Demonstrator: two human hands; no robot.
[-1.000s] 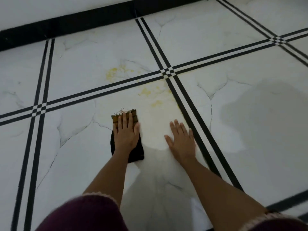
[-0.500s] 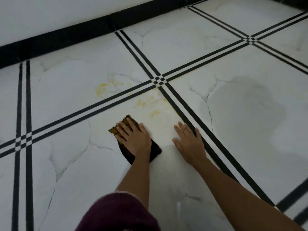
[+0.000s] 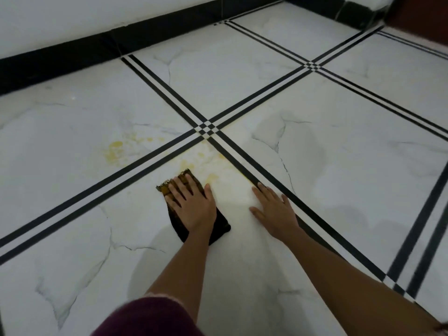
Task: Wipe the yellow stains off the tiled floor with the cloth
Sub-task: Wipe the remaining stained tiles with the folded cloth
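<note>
My left hand (image 3: 191, 203) lies flat, fingers together, pressing a dark cloth (image 3: 219, 226) with a yellow-brown fringed end (image 3: 167, 186) onto the white marble-look floor tile (image 3: 84, 238). Yellow stains (image 3: 201, 163) lie just beyond the cloth's far end, up to the black double stripe. A second patch of yellow stains (image 3: 115, 151) sits on the tile across that stripe, farther left. My right hand (image 3: 274, 212) rests palm down on the floor to the right of the cloth, fingers spread, holding nothing, its fingertips near a black stripe.
Black double stripes cross at a checkered junction (image 3: 208, 128) beyond the stains. A black skirting board (image 3: 72, 61) runs along the white wall at the back. A darker damp-looking patch (image 3: 315, 151) covers the tile on the right. A maroon sleeve (image 3: 145, 318) shows at the bottom.
The view has swung left and back, so the floor pattern sits more to the right. My left hand has pushed the cloth forward, closer to the near stains. The right hand stays planted.
</note>
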